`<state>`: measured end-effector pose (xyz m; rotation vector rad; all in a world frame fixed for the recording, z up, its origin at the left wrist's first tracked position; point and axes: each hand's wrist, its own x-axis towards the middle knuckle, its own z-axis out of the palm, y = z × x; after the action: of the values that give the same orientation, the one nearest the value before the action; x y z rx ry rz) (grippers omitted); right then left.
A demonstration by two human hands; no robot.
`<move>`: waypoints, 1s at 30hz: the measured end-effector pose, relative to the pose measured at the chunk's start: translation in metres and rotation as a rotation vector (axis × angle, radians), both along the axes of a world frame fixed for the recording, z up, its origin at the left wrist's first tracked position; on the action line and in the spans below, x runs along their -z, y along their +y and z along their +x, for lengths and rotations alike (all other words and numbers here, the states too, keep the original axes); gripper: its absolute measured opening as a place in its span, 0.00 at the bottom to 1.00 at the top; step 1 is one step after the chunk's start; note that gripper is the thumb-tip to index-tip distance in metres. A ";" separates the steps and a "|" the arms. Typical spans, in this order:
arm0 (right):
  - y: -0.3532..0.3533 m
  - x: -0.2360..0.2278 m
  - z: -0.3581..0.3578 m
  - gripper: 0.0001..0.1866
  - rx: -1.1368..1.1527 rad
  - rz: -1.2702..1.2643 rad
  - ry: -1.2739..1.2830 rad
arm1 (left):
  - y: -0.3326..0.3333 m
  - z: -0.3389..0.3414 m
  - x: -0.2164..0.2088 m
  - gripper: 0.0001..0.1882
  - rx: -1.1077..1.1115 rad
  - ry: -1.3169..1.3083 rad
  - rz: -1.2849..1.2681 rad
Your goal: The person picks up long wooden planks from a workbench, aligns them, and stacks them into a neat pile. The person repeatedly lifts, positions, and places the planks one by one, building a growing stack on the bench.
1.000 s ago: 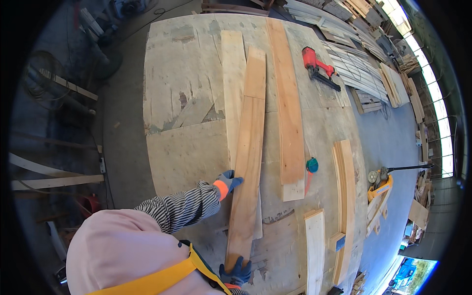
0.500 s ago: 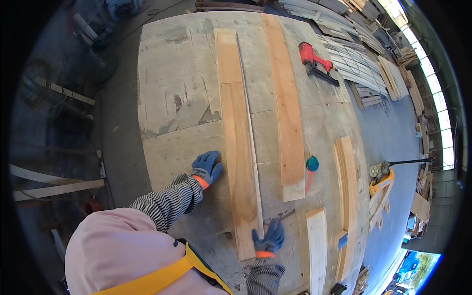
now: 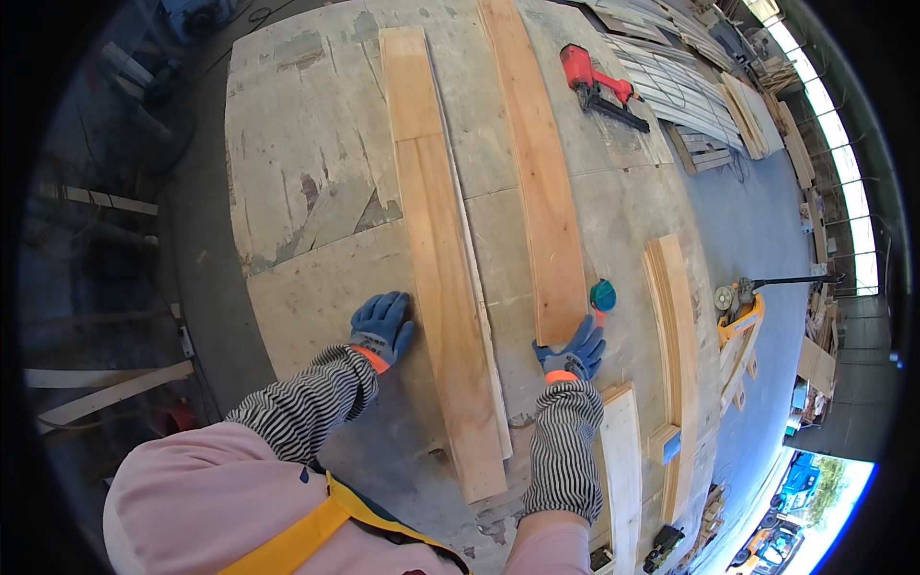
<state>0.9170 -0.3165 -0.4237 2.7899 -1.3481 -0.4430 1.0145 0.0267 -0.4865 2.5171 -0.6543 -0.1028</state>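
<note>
A: Where are the boards; any room at the edges?
B: Left board [image 3: 446,316] lies lengthwise on the worktable [image 3: 307,273], pale strip [image 3: 499,422] showing along its right edge; open tabletop from its left side to the table's left edge; right board [image 3: 546,201] well apart, lane between them; tighter on the right, plank stack [image 3: 678,374] near that edge; nail gun [image 3: 581,72] toward the far right.
A: Hands?
B: Left hand [image 3: 381,326] just beside the left board, fingers stretched out, gripping nothing; right hand [image 3: 572,356] at the right board's near end, thumb one side, fingers the other; can't tell from here if it's gripping.
A: Containers?
B: Closest to one is a round teal case [image 3: 602,295], tape-measure type, just beside the right board; orange strip out of it, inside hidden; blue-faced block [image 3: 663,445] sits against the stack, looks solid.
</note>
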 end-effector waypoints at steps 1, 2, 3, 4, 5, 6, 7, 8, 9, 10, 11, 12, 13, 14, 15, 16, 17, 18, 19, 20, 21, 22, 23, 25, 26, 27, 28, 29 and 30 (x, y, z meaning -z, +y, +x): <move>0.005 -0.005 0.002 0.67 -0.039 -0.045 -0.005 | -0.001 0.000 -0.001 0.29 0.001 -0.005 0.004; 0.002 -0.008 0.006 0.68 -0.065 0.022 0.072 | -0.002 0.000 -0.003 0.29 0.002 -0.010 0.009; -0.004 -0.011 0.014 0.68 -0.090 0.088 0.150 | -0.003 -0.001 -0.005 0.29 0.004 -0.015 0.014; -0.008 -0.015 0.021 0.69 -0.107 0.156 0.222 | -0.006 0.000 -0.006 0.29 0.006 -0.029 0.017; -0.002 -0.027 0.033 0.68 -0.082 0.183 0.234 | -0.005 0.000 -0.006 0.29 -0.001 -0.043 0.026; 0.003 -0.041 0.043 0.68 -0.056 0.210 0.246 | -0.005 0.000 -0.006 0.29 -0.006 -0.058 0.035; 0.008 -0.050 0.047 0.67 -0.025 0.235 0.260 | -0.005 0.000 -0.004 0.29 -0.006 -0.072 0.038; 0.007 -0.041 0.044 0.67 -0.023 0.226 0.202 | -0.005 0.000 -0.003 0.29 -0.005 -0.085 0.040; 0.005 -0.028 0.039 0.67 -0.018 0.215 0.144 | -0.006 0.000 -0.001 0.29 -0.002 -0.098 0.041; 0.008 -0.029 0.038 0.66 -0.022 0.204 0.085 | -0.006 0.001 -0.002 0.28 0.004 -0.108 0.030; 0.011 -0.031 0.034 0.67 -0.006 0.212 0.040 | -0.007 0.001 -0.002 0.27 0.013 -0.118 0.017; 0.017 -0.032 0.027 0.67 0.011 0.219 -0.006 | -0.009 0.001 -0.003 0.27 0.023 -0.127 0.002; 0.032 -0.036 0.024 0.67 0.011 0.235 -0.045 | -0.005 0.002 -0.001 0.27 0.021 -0.144 -0.012; 0.044 -0.039 0.009 0.66 -0.025 0.244 -0.155 | -0.005 0.002 -0.001 0.26 0.024 -0.153 -0.029; 0.057 -0.041 -0.010 0.66 -0.038 0.257 -0.175 | -0.006 0.002 -0.001 0.26 0.030 -0.162 -0.046; 0.076 -0.039 -0.031 0.66 -0.060 0.282 -0.191 | -0.004 0.001 -0.003 0.25 0.020 -0.182 -0.053; 0.094 -0.041 -0.058 0.65 -0.070 0.294 -0.209 | -0.005 0.001 -0.005 0.25 0.017 -0.165 -0.056; 0.116 -0.047 -0.091 0.65 -0.074 0.291 -0.225 | -0.005 -0.001 -0.006 0.25 0.011 -0.149 -0.060; 0.138 -0.049 -0.126 0.65 -0.085 0.289 -0.245 | -0.003 0.000 -0.007 0.25 -0.002 -0.140 -0.062; 0.155 -0.043 -0.166 0.66 -0.094 0.271 -0.209 | -0.004 0.001 -0.005 0.25 -0.015 -0.076 -0.092; 0.171 -0.037 -0.210 0.66 -0.088 0.251 -0.172 | -0.007 -0.010 -0.009 0.25 -0.051 -0.072 -0.159; 0.188 -0.035 -0.250 0.67 -0.065 0.274 -0.150 | -0.007 -0.023 -0.015 0.25 -0.086 -0.070 -0.218; 0.206 -0.033 -0.286 0.67 -0.045 0.301 -0.133 | -0.003 -0.037 -0.021 0.25 -0.123 -0.072 -0.273; 0.244 -0.027 -0.357 0.65 -0.005 0.279 -0.096 | 0.008 -0.085 0.000 0.25 -0.160 0.057 -0.389; 0.260 -0.026 -0.391 0.66 -0.032 0.277 -0.116 | 0.017 -0.115 0.022 0.25 -0.191 0.215 -0.512; 0.276 -0.026 -0.428 0.66 -0.039 0.271 -0.134 | 0.019 -0.136 0.032 0.24 -0.205 0.385 -0.632; 0.291 -0.028 -0.459 0.66 -0.030 0.263 -0.143 | 0.015 -0.157 0.023 0.24 -0.259 0.589 -0.627; 0.304 -0.035 -0.483 0.66 0.005 0.279 -0.150 | 0.008 -0.183 0.009 0.23 -0.316 0.797 -0.610; 0.317 -0.043 -0.506 0.66 0.042 0.295 -0.157 | 0.002 -0.207 -0.002 0.23 -0.376 1.003 -0.581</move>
<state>0.4108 0.0004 -0.3806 3.0975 -1.4857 -0.4682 0.8071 0.0286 -0.4841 1.6662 0.1877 -0.8306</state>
